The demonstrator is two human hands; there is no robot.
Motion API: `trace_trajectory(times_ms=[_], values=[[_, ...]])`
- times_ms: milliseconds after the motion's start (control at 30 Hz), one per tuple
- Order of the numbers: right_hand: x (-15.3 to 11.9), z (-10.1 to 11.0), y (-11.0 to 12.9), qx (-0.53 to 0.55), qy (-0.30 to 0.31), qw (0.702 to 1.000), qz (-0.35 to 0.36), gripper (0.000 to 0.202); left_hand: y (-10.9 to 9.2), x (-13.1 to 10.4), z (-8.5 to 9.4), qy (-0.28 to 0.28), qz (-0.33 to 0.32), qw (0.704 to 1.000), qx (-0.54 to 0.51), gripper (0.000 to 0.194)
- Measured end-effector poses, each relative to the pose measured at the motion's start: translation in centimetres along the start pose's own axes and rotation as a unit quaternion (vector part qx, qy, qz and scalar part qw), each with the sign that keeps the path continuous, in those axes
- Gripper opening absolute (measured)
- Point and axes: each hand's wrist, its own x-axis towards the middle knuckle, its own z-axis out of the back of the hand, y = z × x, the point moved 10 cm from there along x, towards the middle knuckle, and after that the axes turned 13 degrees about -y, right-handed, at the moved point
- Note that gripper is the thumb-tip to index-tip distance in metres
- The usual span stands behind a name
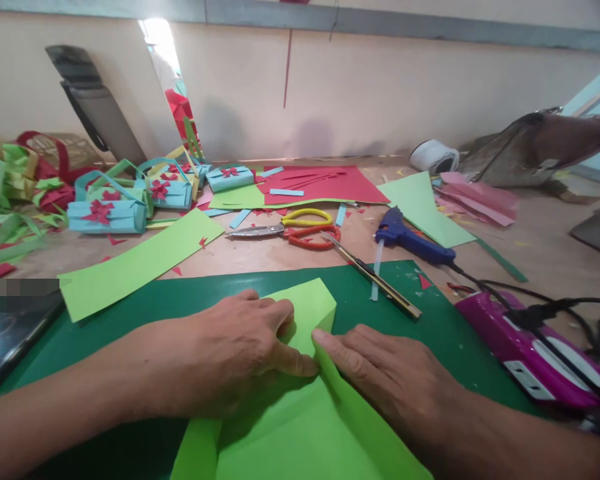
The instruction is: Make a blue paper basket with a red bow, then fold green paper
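A large light green paper [275,440] lies over the green cutting mat [170,300], with folded edges raised on its left and right. My left hand [245,347] presses on the paper, fingers curled and thumb pointing right along the fold. On the right side, my right hand [390,367] pinches the raised flap between thumb and fingers. The two thumbs are close together near the middle of the sheet. The fingertips of my right hand are partly hidden behind the flap.
Behind the mat lie scissors [300,230], a cutter knife [380,280], a blue glue gun [413,240] and red sheets [350,183]. Small blue paper bags [107,217] stand back left. A purple power strip [535,353] is right, a phone [15,340] left.
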Motion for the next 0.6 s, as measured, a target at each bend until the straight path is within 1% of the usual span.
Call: trace_trajectory(times_ms=[100, 167, 233, 300, 333, 400, 500, 600], values=[[-0.1, -0.2, -0.8, 0.039, -0.032, 0.999, -0.018, 0.065, -0.1, 0.0, 0.0, 0.008, 0.004, 1.0, 0.007, 0.052], [0.2, 0.1, -1.1, 0.087, -0.055, 0.994, -0.026, 0.064, -0.2, 0.0, 0.1, 0.008, 0.001, 1.0, 0.011, 0.052], [0.7, 0.8, -1.1, 0.127, -0.09, 0.988, -0.025, 0.053, -0.4, 0.0, 0.4, -0.002, -0.001, 1.0, 0.01, 0.05], [1.2, 1.7, -1.1, 0.136, -0.118, 0.983, -0.03, 0.036, -0.5, 0.0, 0.4, -0.001, -0.001, 1.0, 0.009, 0.047], [1.3, 1.9, -1.0, 0.13, -0.123, 0.983, -0.034, 0.03, -0.5, 0.0, 0.4, 0.002, 0.002, 1.0, 0.008, 0.045], [1.4, 1.8, -0.9, 0.109, -0.11, 0.987, -0.039, 0.027, -0.3, 0.0, 0.4, 0.006, 0.007, 1.0, 0.003, 0.042], [1.1, 1.5, -0.6, 0.099, -0.092, 0.99, -0.036, 0.034, -0.4, 0.0, 0.4, 0.004, -0.006, 1.0, -0.006, 0.035], [0.7, 0.9, -0.8, 0.118, -0.078, 0.988, -0.054, 0.04, -0.5, -0.2, 0.6, -0.014, -0.034, 0.999, -0.014, 0.024]])
